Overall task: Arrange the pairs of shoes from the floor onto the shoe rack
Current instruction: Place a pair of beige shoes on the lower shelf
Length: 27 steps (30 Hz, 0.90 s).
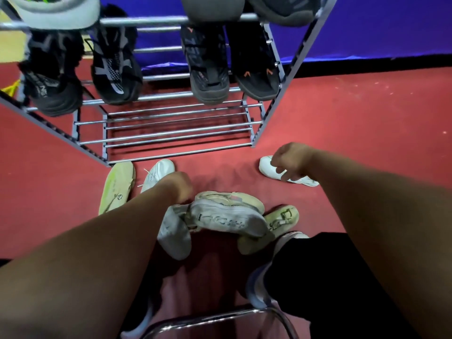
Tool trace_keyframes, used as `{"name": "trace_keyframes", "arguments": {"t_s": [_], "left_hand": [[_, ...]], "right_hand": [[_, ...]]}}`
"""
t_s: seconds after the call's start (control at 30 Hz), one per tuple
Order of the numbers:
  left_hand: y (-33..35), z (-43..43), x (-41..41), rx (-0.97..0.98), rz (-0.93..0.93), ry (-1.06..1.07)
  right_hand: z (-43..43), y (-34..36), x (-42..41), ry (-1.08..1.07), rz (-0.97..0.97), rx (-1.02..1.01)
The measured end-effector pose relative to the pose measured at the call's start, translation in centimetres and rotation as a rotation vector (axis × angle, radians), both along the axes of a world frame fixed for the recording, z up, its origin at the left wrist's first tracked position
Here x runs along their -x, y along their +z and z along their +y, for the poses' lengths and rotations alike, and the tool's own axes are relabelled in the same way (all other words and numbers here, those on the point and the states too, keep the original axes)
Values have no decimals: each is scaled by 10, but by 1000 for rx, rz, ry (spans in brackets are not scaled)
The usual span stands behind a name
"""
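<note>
Close in, the left hand (pixel 179 185) is reaching down into a heap of white sneakers (pixel 227 216) lying on the red floor (pixel 367 123); its fingers are hidden, so I cannot tell their grip. Further right, the right hand (pixel 291 160) is hanging just over a lone white sneaker (pixel 265 165), fingers dangling loose and grasping nothing. Beyond, the shoe rack (pixel 146 20) is carrying black sneakers (pixel 115 69) and sandals (pixel 256 77).
</note>
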<state>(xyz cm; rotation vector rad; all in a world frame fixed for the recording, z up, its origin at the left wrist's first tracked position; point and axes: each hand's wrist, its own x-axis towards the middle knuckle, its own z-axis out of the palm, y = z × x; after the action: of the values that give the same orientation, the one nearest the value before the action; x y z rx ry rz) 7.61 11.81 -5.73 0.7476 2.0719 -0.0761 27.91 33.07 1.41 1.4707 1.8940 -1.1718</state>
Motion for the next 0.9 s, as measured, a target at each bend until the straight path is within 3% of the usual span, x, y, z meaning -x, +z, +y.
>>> {"name": "trace_keyframes", "arguments": {"t_s": [0.2,0.37,0.43,0.5,0.53,0.6,0.67,0.77,0.9], "left_hand": [[-40,-15,3,77,-3,-72],[-61,-26,2,34,-163,195],[-63,-29,2,45,-226,413],[-68,-30,-1,-45,-184,404],[-68,-33,0,-35,-183,301],[-67,-39,4,-50,-172,379],[-72,-42,12,-57,-85,322],[-73,-52,23,-141,-135,620],[-78,-68,35,-140,-77,733]], "right_hand": [[-26,-49,15,49,-54,88],[-59,-99,18,236,-160,122],[-68,-108,23,283,-160,99],[-73,-113,29,313,-149,106],[-75,-115,32,325,-146,120],[-81,-118,37,357,-148,99],[-87,-124,46,402,-128,45],[-98,-130,72,425,-106,21],[-120,-133,110,413,-30,56]]}}
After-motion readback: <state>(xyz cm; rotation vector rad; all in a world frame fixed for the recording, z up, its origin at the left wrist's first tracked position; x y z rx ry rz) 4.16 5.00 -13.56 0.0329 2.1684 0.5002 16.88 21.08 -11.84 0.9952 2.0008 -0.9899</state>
